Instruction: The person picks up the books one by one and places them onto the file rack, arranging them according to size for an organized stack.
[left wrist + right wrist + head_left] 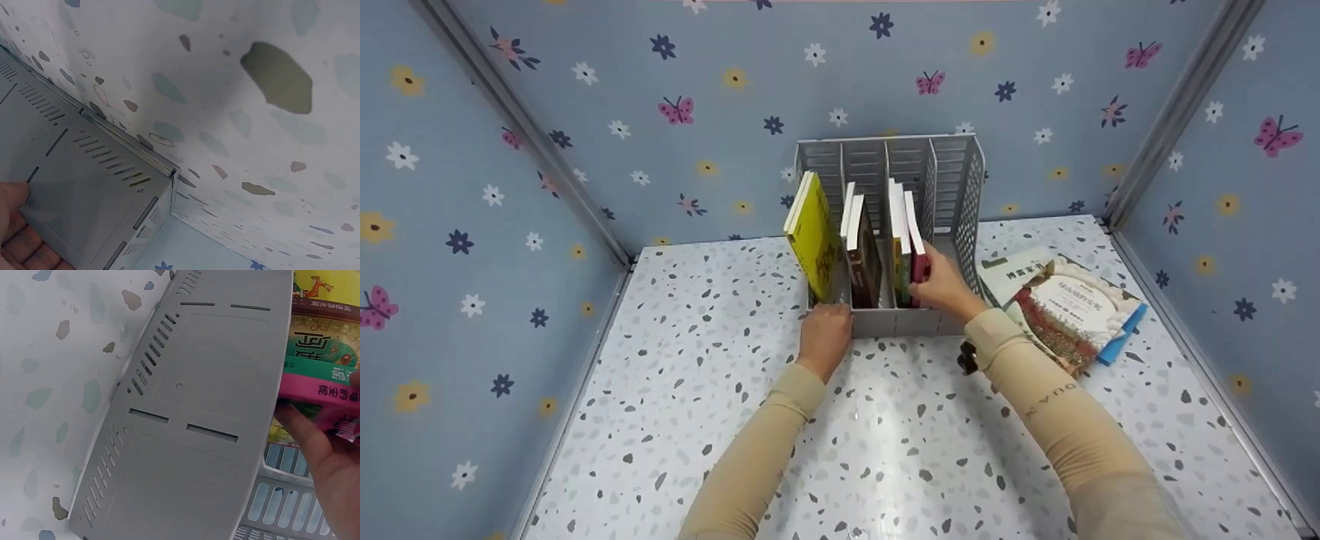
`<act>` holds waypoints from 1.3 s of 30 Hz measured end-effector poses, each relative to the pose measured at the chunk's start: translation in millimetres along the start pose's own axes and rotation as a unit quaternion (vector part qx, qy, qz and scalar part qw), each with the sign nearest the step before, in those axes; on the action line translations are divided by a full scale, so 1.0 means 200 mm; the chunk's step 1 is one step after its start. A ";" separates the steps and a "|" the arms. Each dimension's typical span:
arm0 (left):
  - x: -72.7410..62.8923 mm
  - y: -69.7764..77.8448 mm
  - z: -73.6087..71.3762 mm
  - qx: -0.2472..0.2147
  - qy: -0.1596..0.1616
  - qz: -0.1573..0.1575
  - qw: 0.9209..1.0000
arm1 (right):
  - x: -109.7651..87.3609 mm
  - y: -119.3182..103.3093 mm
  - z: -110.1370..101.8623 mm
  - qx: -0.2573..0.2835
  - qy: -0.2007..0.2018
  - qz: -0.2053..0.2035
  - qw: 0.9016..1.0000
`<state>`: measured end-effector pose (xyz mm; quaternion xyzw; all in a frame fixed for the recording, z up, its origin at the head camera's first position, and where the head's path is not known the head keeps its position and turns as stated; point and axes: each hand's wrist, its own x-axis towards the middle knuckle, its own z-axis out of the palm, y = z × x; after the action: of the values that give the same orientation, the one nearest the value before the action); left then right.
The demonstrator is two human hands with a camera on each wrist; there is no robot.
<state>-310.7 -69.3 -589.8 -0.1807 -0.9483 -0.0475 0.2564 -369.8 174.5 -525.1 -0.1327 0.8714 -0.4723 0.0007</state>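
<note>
Beige sleeves (757, 465) are covering both forearms, and the bottom edge of the head view is cutting them off. Just in front of the grey rack (892, 322), on the worktop (697, 300), a small dark object (967, 358) is showing beside the right sleeve, too partly seen to make out.

The left hand (825, 337) is gripping the rack's front wall near its left corner; in the left wrist view the thumb is lying on the outer face, while the picture's edge is cutting off most of the hand. The right hand (952, 286) is pinching a pink-red book (315, 389), which is standing in the rack's third compartment from the left. Its fingers are hiding part of the cover, and the right wrist view is cropping the hand at its right edge.

The rack's front wall is blocking the lower ends of the books. A yellow book (819, 247) is leaning in the leftmost compartment, dark brown books (864, 266) are standing in the second, and pale-paged books (898, 199) are crowding beside the pink-red one.

Right of the rack, loose books (1080, 300) are overlapping; the right sleeve is passing in front of their near side, and only a blue edge (1123, 335) is showing of what is lying underneath. Behind the rack, a flowered wall (772, 45) is rising.
</note>
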 end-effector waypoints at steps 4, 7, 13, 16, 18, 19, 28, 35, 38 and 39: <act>0.00 0.00 0.00 -0.006 -0.009 -0.004 1.000 | 0.01 0.00 -0.01 0.020 -0.023 -0.008 1.000; 0.00 0.00 0.01 -0.005 0.000 0.000 1.000 | 0.01 0.00 -0.02 0.028 -0.036 -0.005 0.999; 0.00 0.01 0.00 -0.005 -0.002 0.001 1.000 | 0.01 0.00 -0.02 0.031 -0.039 0.004 0.999; 0.00 0.01 0.00 -0.008 -0.004 0.000 1.000 | 0.01 0.00 -0.02 0.031 -0.033 0.002 0.999; 0.00 0.01 0.00 -0.007 -0.004 -0.001 1.000 | 0.01 0.00 -0.02 0.027 -0.029 -0.003 0.999; 0.00 0.01 0.00 -0.005 -0.002 -0.001 1.000 | 0.01 0.00 -0.02 0.027 -0.027 -0.004 0.999; 0.01 0.00 0.00 0.001 0.015 0.001 1.000 | 0.00 -0.01 -0.02 0.019 -0.012 -0.015 1.000; 0.00 0.00 0.02 -0.008 0.021 -0.003 1.000 | -0.01 0.00 -0.02 0.012 -0.008 -0.011 1.000; 0.00 0.00 0.02 -0.011 0.020 -0.004 1.000 | -0.02 -0.01 -0.03 0.009 -0.007 -0.015 1.000; 0.00 -0.01 0.02 -0.012 0.019 -0.003 1.000 | -0.02 -0.01 -0.03 0.007 -0.006 -0.017 1.000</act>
<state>-312.6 -69.6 -593.7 -0.1795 -0.9432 -0.0629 0.2722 -366.7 179.2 -521.2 -0.1504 0.8655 -0.4777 -0.0006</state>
